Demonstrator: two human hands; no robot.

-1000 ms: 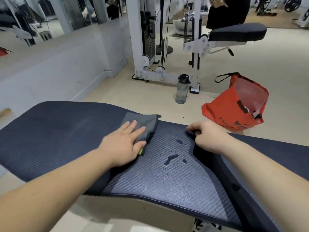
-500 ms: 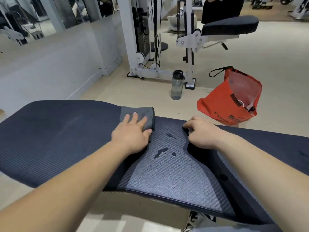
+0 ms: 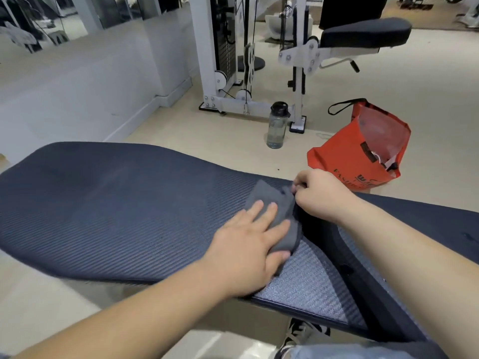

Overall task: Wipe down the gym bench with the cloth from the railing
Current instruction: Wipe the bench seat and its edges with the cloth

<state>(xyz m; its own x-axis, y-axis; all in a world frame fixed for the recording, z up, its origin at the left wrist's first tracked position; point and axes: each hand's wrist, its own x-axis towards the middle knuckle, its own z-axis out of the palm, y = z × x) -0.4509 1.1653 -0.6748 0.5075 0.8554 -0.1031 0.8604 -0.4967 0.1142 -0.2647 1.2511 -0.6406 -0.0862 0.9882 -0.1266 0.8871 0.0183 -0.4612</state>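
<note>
Cloth (image 3: 272,201) slid right — left hand (image 3: 248,251) flat on it, right hand (image 3: 321,196) curled on bench (image 3: 116,203) edge.

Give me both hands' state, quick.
Left hand: open, pressing flat on the grey cloth on the bench pad.
Right hand: fingers curled at the pad's far edge; grip cannot be told.

We're in a gym, no question: a dark padded gym bench (image 3: 116,203) fills the foreground. Beyond the bench stands a white cable machine (image 3: 204,60) with its weight stack (image 3: 225,35) and a padded seat (image 3: 365,32). Left of the bench runs a mirrored wall (image 3: 39,24). On the pale floor behind it sit a water bottle (image 3: 277,125) and a red bag (image 3: 357,156).
</note>
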